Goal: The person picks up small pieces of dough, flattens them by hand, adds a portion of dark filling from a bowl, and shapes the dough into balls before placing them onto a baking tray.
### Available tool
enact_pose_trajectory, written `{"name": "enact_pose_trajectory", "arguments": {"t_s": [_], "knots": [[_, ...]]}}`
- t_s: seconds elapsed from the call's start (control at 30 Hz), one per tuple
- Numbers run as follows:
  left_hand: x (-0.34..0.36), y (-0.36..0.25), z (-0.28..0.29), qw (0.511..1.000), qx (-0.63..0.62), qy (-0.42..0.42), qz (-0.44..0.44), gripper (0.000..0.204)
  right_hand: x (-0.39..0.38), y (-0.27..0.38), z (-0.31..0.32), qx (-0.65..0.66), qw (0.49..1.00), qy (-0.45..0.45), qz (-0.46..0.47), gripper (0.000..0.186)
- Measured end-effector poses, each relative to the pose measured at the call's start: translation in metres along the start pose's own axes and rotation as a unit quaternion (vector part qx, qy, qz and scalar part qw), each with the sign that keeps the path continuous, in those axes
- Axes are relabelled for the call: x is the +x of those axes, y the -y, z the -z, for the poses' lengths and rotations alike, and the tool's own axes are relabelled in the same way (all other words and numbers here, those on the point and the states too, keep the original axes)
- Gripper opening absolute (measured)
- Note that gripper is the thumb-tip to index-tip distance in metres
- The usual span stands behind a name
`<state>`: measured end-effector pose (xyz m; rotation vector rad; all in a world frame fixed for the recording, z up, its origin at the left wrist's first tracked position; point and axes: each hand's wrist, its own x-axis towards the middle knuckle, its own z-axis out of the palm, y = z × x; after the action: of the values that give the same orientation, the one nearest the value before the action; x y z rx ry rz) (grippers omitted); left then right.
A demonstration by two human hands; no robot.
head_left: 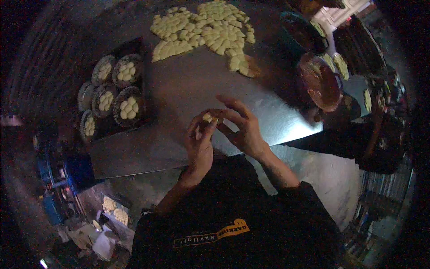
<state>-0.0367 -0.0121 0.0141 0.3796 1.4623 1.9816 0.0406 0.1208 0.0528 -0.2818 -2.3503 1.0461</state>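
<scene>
My left hand (pixel 200 139) is closed around a small pale piece of dough (pixel 209 119), held up over the near part of the metal table (pixel 179 101). Just to its right is my right hand (pixel 244 130), its fingers apart and the fingertips close to the dough; whether they touch it I cannot tell. At the far side lies a wide spread of cut dough pieces (pixel 219 33). Round fluted cups (pixel 127 107) with several dough balls in each stand on a dark tray (pixel 112 132) at the left.
A bowl (pixel 319 83) with brown paste inside stands at the right, and a dark basin (pixel 301 33) is behind it. Another person's dark sleeve (pixel 327 142) reaches in from the right. On the lower left, a tray (pixel 117 210) carries pale round pieces.
</scene>
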Motion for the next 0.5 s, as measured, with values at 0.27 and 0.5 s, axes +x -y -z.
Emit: {"name": "enact_pose_trajectory", "arguments": {"t_s": [0.27,0.5], "knots": [[0.006,0.015,-0.061,0.86,0.336,0.129,-0.361,0.055,-0.069,-0.029,0.059,0.286,0.933,-0.059,-0.209,0.023],[0.016,0.022,-0.107,0.811,0.244,0.31,-0.433,0.054,-0.108,-0.029,0.089,0.528,0.811,0.021,-0.249,0.015]]}}
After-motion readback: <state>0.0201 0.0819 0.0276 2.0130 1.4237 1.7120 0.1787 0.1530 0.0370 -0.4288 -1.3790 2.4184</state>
